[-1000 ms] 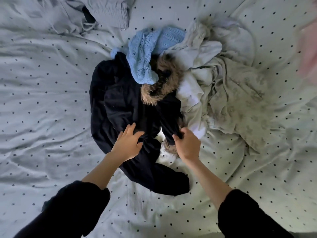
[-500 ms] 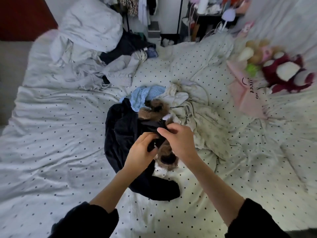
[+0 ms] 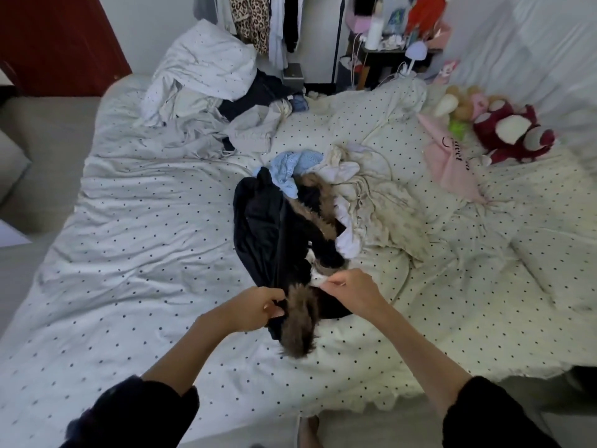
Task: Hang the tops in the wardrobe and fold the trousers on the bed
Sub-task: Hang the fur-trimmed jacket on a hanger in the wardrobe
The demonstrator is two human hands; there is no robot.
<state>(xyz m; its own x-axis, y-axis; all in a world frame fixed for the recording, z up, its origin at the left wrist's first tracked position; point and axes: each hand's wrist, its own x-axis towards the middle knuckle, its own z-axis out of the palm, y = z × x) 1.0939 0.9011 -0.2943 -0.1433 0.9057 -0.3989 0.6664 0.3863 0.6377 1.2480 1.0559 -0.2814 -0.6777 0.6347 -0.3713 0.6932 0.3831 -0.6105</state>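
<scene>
Left hand (image 3: 258, 305): I see it gripping the black garment (image 3: 274, 231) at its near end, beside a brown fur trim (image 3: 300, 321).
Right hand (image 3: 352, 292): pinching white fabric at the garment's edge, just right of the fur.
Black garment: stretches away from both hands across the dotted bed (image 3: 129, 253).
Beyond my hands: a blue knit top (image 3: 290, 166) and cream clothes (image 3: 381, 208).

two hands (image 3: 258, 307), one dark fur-trimmed top (image 3: 274, 234), one blue knit (image 3: 290, 166), one red plush toy (image 3: 510, 130)
</scene>
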